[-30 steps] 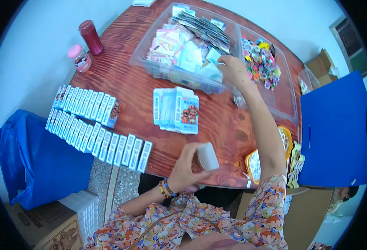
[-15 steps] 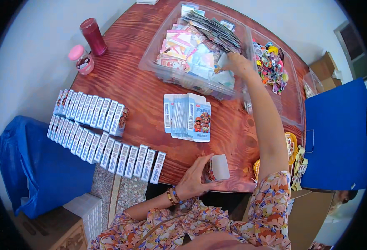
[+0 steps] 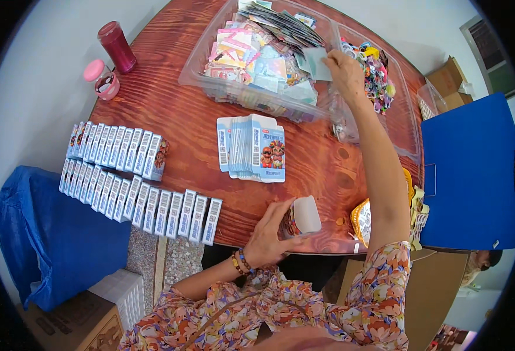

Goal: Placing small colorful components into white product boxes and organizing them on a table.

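Far left of the fanned stack of flat light-blue printed cardboard cartons (image 3: 251, 148), below tabletop level: one large crumpled blue plastic bag (image 3: 52, 234), with a brown printed cardboard box (image 3: 70, 322) nearer the wearer.

Left of the stack, on the reddish-brown wood-grained tabletop (image 3: 169, 64): two rows of narrow blue-and-white cardboard boxes (image 3: 140, 202), set upright side by side, barcoded edges uppermost. Beyond these, left of the stack's far side: one small clear jar with a pink lid (image 3: 104, 81) and, just beside it, one tall dark-red cylindrical bottle (image 3: 117, 47).

Nearer the wearer than the stack: the left hand (image 3: 268, 237), thumb and fingers curved around a small open carton with a white flap (image 3: 305, 216), at the tabletop's near edge.

Beyond the stack: one rectangular clear plastic tub (image 3: 251, 100), heaped with printed cards and sachets. Beyond and right of the stack: the right hand (image 3: 346, 73), thumb and fingers pinching a pale green flat packet (image 3: 317, 63) over the tub's right end. Adjoining: one clear plastic tray (image 3: 406, 131) with a heap of multicoloured small trinkets (image 3: 379, 79).

Right of the stack, nearer the wearer: one yellow basket (image 3: 357, 215), partly covered by the right forearm. Far right: one broad flat blue panel (image 3: 471, 175).
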Demonstrator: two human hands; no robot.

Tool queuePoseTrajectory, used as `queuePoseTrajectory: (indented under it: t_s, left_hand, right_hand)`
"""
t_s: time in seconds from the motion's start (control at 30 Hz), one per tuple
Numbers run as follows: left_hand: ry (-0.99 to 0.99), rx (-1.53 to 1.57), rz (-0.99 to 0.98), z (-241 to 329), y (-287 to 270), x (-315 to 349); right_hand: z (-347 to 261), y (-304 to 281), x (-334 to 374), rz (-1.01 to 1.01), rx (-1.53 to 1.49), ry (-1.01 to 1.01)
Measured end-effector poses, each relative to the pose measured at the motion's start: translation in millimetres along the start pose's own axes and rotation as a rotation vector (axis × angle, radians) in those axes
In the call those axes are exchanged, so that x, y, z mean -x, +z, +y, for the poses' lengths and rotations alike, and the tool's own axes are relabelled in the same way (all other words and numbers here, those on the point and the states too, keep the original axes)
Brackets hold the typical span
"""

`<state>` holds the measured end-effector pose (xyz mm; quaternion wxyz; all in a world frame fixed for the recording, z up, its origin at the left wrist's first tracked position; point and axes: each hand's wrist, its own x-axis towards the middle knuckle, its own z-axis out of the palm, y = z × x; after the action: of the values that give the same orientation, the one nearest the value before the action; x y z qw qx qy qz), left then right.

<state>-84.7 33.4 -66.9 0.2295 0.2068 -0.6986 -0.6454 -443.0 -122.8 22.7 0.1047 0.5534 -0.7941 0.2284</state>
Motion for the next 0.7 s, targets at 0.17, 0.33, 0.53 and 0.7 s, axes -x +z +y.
queuePoseTrajectory:
  t_s: [0.17, 0.33, 0.53, 0.7]
  left_hand:
    - [0.089, -0.122, 0.171, 6, 0, -15]
    - [0.120, -0.326, 0.279, -5, 0, -22]
    - [0.187, -0.411, 0.252, 4, 24, -27]
    - [0.252, -0.407, 0.259, 17, 41, -30]
  right_hand:
    - [-16, -54, 38, 0.083, -0.712, 0.073]
    - [-89, -105, 162, 0.161, -0.742, 0.177]
    - [-104, -104, 268, 0.427, -0.736, 0.263]
    - [-87, -99, 308, 0.421, -0.614, 0.231]
